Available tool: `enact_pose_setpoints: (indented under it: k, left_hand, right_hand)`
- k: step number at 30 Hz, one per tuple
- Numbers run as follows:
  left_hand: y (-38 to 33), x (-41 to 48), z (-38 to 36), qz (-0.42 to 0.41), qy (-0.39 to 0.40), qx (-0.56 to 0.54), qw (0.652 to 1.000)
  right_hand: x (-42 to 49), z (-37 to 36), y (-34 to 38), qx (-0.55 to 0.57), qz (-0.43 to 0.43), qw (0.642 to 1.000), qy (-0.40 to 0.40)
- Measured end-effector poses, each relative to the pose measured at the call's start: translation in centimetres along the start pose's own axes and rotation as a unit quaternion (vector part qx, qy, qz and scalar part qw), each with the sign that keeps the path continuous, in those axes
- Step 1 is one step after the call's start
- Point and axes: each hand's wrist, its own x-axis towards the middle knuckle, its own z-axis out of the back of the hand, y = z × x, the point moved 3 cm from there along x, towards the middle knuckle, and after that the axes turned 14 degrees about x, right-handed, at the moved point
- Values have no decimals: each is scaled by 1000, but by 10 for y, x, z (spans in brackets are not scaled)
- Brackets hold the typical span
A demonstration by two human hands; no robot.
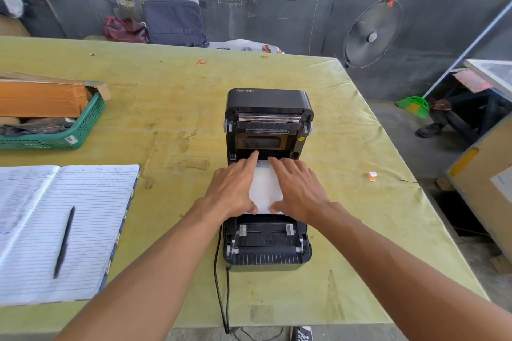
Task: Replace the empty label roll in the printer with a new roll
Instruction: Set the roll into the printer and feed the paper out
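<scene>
Both of my forearms reach in from the near edge, over the yellow-green table cover (171,108), toward the black label printer (267,180) at the centre of the table. Its power cable (221,285) trails off the near edge. Nearest on the printer is the paper path, with two pale guides and a roller in plain view, and just beyond that sits the white label roll (265,188) in the open bay. My left hand (234,191) lies against the roll's left side and my right hand (297,189) against its right side, fingers stretched out flat and pointing away from me, thumbs resting on the roll's near edge; the roll is pressed between the two hands, not wrapped in a fist. Beyond my fingertips the printer lid (268,116) stands raised and tilted back, its underside facing me. To the near left an open lined notebook (63,230) lies with a black pen (64,242) on its page. Farther left is a green basket (69,130) holding a brown cardboard box (41,98). Past the table's far right corner stands a black fan (372,34).
</scene>
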Motion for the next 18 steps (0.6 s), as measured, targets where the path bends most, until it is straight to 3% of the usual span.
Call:
enact_pose_setpoints:
  k: [7, 13, 18]
  left_hand:
    - [-8, -13, -16, -3, -94, 98, 991]
    - [-5, -21, -22, -22, -130, 40, 990]
    - [3, -29, -17, -70, -183, 62, 979]
  right_hand:
    - [3, 0, 0, 3, 36, 999, -14]
    - [-6, -7, 0, -50, 66, 995, -54]
    - [-17, -19, 2, -85, 70, 990, -93]
